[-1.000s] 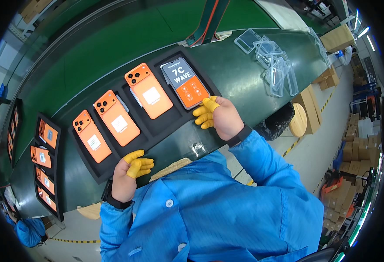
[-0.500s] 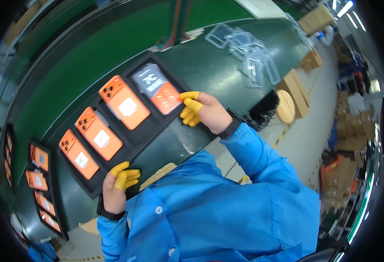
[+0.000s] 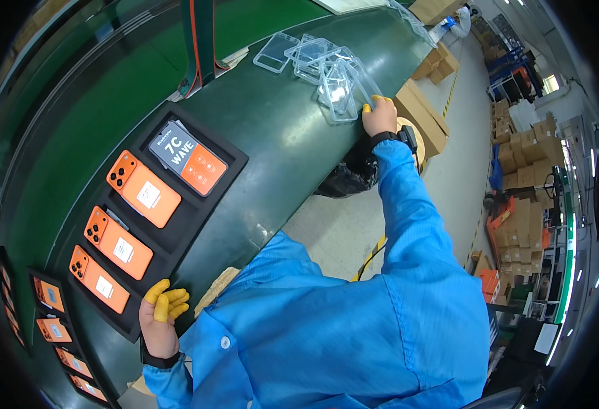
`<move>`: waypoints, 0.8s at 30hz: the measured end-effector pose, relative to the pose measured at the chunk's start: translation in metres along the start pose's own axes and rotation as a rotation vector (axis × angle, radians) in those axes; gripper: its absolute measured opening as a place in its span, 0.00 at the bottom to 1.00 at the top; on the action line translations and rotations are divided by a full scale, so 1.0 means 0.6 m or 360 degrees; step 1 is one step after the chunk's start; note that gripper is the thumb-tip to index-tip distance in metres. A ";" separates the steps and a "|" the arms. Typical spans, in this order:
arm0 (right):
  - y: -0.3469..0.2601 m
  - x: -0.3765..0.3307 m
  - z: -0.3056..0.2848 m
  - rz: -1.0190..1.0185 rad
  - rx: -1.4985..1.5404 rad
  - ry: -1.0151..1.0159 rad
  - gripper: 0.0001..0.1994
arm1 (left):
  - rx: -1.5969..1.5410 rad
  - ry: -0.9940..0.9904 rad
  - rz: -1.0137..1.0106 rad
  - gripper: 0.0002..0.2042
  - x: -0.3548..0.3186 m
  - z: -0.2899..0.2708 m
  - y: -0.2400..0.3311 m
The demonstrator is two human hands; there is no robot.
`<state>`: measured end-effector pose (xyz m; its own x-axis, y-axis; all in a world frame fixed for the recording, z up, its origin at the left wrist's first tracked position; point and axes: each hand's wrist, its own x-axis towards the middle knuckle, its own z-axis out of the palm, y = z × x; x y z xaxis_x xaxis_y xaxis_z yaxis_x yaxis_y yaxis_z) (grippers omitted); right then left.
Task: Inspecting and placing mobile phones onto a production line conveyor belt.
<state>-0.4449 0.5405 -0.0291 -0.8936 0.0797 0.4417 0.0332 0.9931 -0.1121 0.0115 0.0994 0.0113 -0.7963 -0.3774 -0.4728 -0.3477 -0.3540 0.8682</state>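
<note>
My right hand [image 3: 379, 117], in yellow finger cots, is at the near right side of a loose pile of clear phone cases [image 3: 335, 92]. Its fingers pinch the end of one clear phone case [image 3: 366, 82]. My left hand [image 3: 160, 320], also in yellow cots, hovers by the near edge of a black tray [image 3: 226, 165]; its fingers are loosely bent and apart, holding nothing. In the tray lie three orange phones [image 3: 144, 189], camera side up with white labels. A fourth phone [image 3: 189, 158] at the right end shows a grey and orange printed front.
Further left, another black tray [image 3: 63, 326] holds several orange phones. A green upright post [image 3: 198, 48] rises behind the green work surface [image 3: 272, 143]. Beyond my right hand are an open carton [image 3: 418, 116], a black bag [image 3: 348, 176] and a round wooden stool top [image 3: 410, 133].
My right hand has left the printed phone in the tray and reached right to the clear cases, closing on one. My left hand stays near the tray edge. The view has shifted.
</note>
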 end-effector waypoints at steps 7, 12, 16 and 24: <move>0.015 0.012 -0.003 0.0004 0.0056 0.0202 0.09 | 0.0042 0.0078 0.0036 0.16 -0.010 0.008 -0.001; -0.068 -0.029 -0.108 -0.0393 0.0450 0.0686 0.08 | 0.0096 -0.0029 0.0027 0.14 -0.011 0.011 -0.001; -0.219 -0.147 -0.193 -0.1084 0.0887 0.0563 0.09 | 0.0101 -0.0089 0.0123 0.15 -0.014 0.048 0.019; -0.398 -0.408 -0.265 -0.1881 0.1543 -0.0436 0.09 | -0.0221 0.0137 0.0309 0.22 -0.014 0.068 0.038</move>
<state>-0.1631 0.2977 0.0312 -0.2572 -0.8063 0.5326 -0.9201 0.0358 -0.3901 -0.0102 0.1293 0.0412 -0.7944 -0.5190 -0.3156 -0.1163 -0.3800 0.9177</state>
